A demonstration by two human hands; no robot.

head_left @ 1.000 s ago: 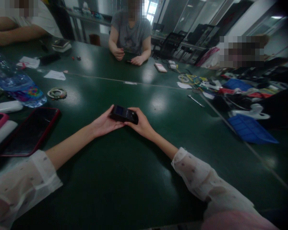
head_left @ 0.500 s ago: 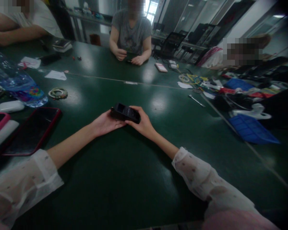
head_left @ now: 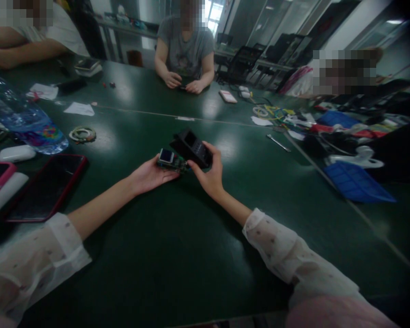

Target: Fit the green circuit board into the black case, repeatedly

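My left hand [head_left: 146,176] holds a green circuit board [head_left: 177,164] with a small screen [head_left: 166,156] at its left end. Above and to the right of the board, my right hand [head_left: 210,169] grips a black plastic housing [head_left: 192,146] that has a window and several small holes. The housing is tilted and apart from the board's screen end. My right thumb reaches near the board's right end; whether it touches I cannot tell. Both pieces are held over the dark green table [head_left: 164,246].
Left of my hands are a water bottle [head_left: 23,114], a phone [head_left: 48,187], a white case [head_left: 17,153] and bracelets [head_left: 82,134]. To the right lie a wrench [head_left: 278,142], a blue tray [head_left: 357,182] and tangled cables [head_left: 269,111]. A person [head_left: 185,50] sits opposite.
My right hand has lifted the black housing up and to the right, off the circuit board. The board, covered before, now shows in my left hand.
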